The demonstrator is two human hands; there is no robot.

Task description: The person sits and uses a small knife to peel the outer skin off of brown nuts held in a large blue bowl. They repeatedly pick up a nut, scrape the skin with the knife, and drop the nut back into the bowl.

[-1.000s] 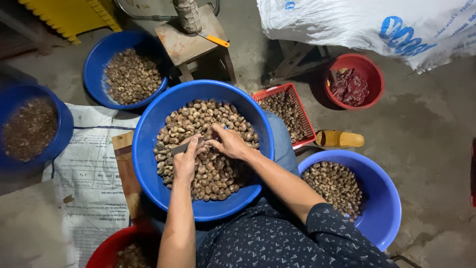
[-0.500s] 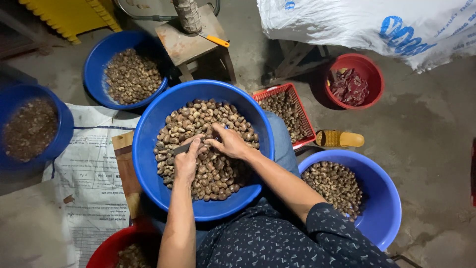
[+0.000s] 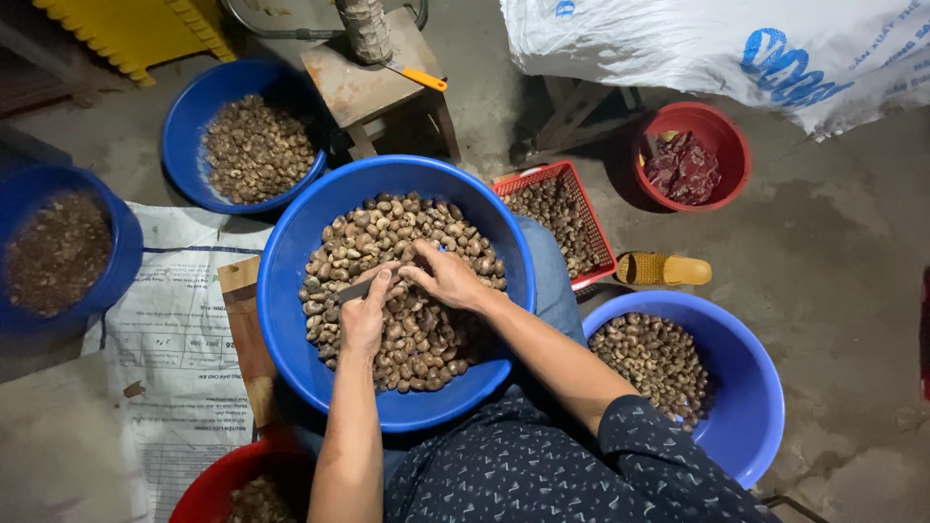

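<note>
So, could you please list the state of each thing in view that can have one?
Left hand: closed around a small dark tool.
Right hand: fingers pinching a nut at the tool's tip.
Big blue basin: about half full of nuts.
Red mesh basket: partly filled.
Blue basin at lower right: shallow layer of nuts.
Red bucket: holds reddish scraps.

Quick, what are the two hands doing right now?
Left hand: closed around a small dark tool.
Right hand: fingers pinched on a nut; hard to see which.

Glossy plastic basin (image 3: 291, 252), rough concrete floor (image 3: 833, 261)
</note>
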